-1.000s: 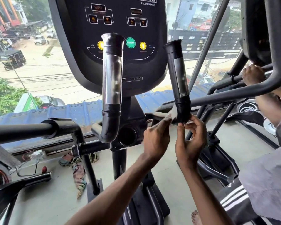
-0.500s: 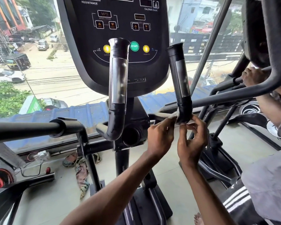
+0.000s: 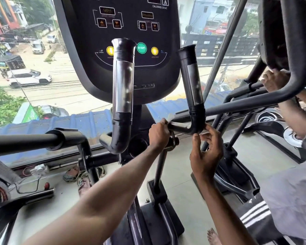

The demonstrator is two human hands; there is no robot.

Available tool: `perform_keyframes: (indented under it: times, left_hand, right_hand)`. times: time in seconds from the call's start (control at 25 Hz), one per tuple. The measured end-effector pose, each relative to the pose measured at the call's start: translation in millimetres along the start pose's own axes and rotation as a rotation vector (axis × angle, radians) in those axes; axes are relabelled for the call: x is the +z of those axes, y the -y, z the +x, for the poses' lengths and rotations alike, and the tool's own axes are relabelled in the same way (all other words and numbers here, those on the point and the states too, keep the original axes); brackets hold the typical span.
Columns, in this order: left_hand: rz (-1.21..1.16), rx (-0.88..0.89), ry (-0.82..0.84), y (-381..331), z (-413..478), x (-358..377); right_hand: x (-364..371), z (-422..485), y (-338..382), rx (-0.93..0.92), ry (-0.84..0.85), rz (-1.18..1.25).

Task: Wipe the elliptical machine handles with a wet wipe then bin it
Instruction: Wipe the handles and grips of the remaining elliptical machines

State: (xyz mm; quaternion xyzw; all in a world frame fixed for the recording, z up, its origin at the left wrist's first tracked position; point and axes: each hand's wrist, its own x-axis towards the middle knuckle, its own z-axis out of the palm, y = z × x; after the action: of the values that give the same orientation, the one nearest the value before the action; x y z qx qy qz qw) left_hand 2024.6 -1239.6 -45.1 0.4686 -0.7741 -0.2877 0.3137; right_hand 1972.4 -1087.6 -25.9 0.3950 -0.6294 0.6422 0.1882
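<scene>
**Trainee:** Fingers (image 3: 162, 123) of the left hand (image 3: 158, 134): what is their condition?

**Instructor:** They are curled round the horizontal bar of the right handle (image 3: 193, 82), with the wet wipe (image 3: 170, 117) trapped beneath them. Only a pale corner of it shows above the knuckles. The right hand (image 3: 207, 151) sits under the bend, and its fingertips (image 3: 208, 129) touch the elbow. It cannot be determined whether they pinch the elbow or merely steady it.

**Trainee:** What is the first hazard?

**Instructor:** The wipe is probably bunched. If so, little of it meets the bar and the stroke is likely to leave strips uncleaned. A loose hold could also let it slip out and drop to the floor.

**Trainee:** And further up the handle?

**Instructor:** The upright grip carries a metal plate and a flared top. The bunched wipe could snag on the edges of either one. The left handle (image 3: 122, 89) stands well apart from both hands. Judged from the wipe's position, there is a risk of leaving it out.

**Trainee:** What about beyond the handles?

**Instructor:** The console (image 3: 88, 64) sits just behind both grips. An overshoot at the top of the left handle could press the START button (image 3: 141, 48). A dripping wipe could also wet the ports along the console's lower edge.

**Trainee:** Anything farther away?

**Instructor:** Another person's hand (image 3: 272, 80) grips the neighbouring machine (image 3: 293, 50), and one of its bars crosses behind the right handle. If that bar moves, it could catch the working hands. No bin is in view, so disposal means carrying the wipe away, which adds another chance to drop it.
</scene>
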Motion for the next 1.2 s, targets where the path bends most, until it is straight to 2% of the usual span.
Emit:
perform_keyframes:
  times: [0.12, 0.24, 0.44, 0.52, 0.6, 0.68, 0.88, 0.96, 1.08, 1.2]
  left_hand:
    - [-0.08, -0.014, -0.02, -7.8, -1.7, -9.9]
    - [-0.155, 0.056, -0.064, -24.1, -22.8, -21.9]
    - [-0.342, 0.083, -0.056, -32.6, -62.4, -43.3]
    - [-0.333, 0.093, -0.067, -32.8, -76.1, -57.1]
    - [-0.305, 0.117, -0.1, -31.1, -91.0, -70.1]
    - [-0.31, 0.16, -0.098, -26.6, -107.4, -83.3]
    - [-0.297, 0.228, -0.139, -19.3, -144.1, -138.9]
    - [-0.263, 0.296, -0.188, -13.0, -169.9, -167.1]
    - [-0.291, 0.365, -0.348, 11.9, -202.9, -204.6]
    - [-0.289, 0.239, -0.45, 37.4, -195.9, -226.9]
  right_hand:
    - [0.7, -0.5, 0.5, 0.01, -0.001, -0.004]
    - [1.9, -2.2, 5.2, 0.041, -0.016, 0.004]
    - [4.0, -9.8, 21.9, 0.15, -0.05, 0.087]
    - [5.6, -18.8, 35.4, 0.234, -0.09, 0.157]
    - [10.3, -26.8, 45.1, 0.304, 0.006, 0.198]
    - [13.1, -34.4, 53.8, 0.285, 0.114, 0.173]
    - [19.0, -51.5, 86.4, 0.311, 0.218, 0.269]
    - [22.6, -55.3, 104.8, 0.245, 0.189, 0.298]
    - [28.9, -66.5, 139.3, -0.031, 0.153, 0.287]
    - [39.6, -65.6, 170.3, -0.221, 0.145, 0.178]
